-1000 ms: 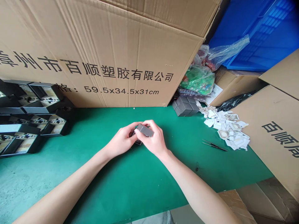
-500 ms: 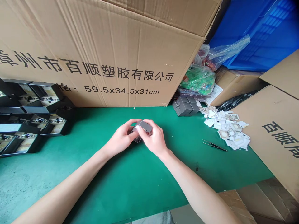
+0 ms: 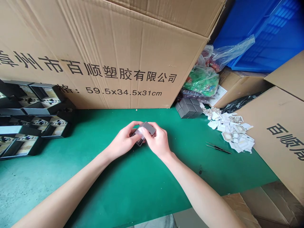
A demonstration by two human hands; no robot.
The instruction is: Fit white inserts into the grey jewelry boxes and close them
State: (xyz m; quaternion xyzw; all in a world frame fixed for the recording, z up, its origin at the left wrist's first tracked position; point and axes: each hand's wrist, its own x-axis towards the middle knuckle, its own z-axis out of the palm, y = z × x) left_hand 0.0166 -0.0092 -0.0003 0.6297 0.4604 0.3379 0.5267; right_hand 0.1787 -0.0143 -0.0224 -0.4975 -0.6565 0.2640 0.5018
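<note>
Over the middle of the green table, a small dark grey box (image 3: pixel 149 128) is held between both hands. My left hand (image 3: pixel 123 139) is closed around its left side, thumb pointing inward. My right hand (image 3: pixel 158 142) grips the right side, with its thumb pressed over the near face. Part of the box shows an open, hollow side facing me between the thumbs. A pale, blurred patch lies by the right thumb; I cannot make out what it is. The fingers hide most of the box's far side.
A large cardboard carton (image 3: pixel 118 50) walls off the back. Open black boxes (image 3: pixel 35 104) are stacked at left. At right are stacked grey boxes (image 3: pixel 188 109), a pile of white pieces (image 3: pixel 234 129), black tweezers (image 3: pixel 218 147), plastic bags (image 3: pixel 201 82) and a blue crate (image 3: pixel 266 41).
The right hand and the grey box have shifted very slightly to the right, and the right thumb has moved a little. The left hand stays almost still.
</note>
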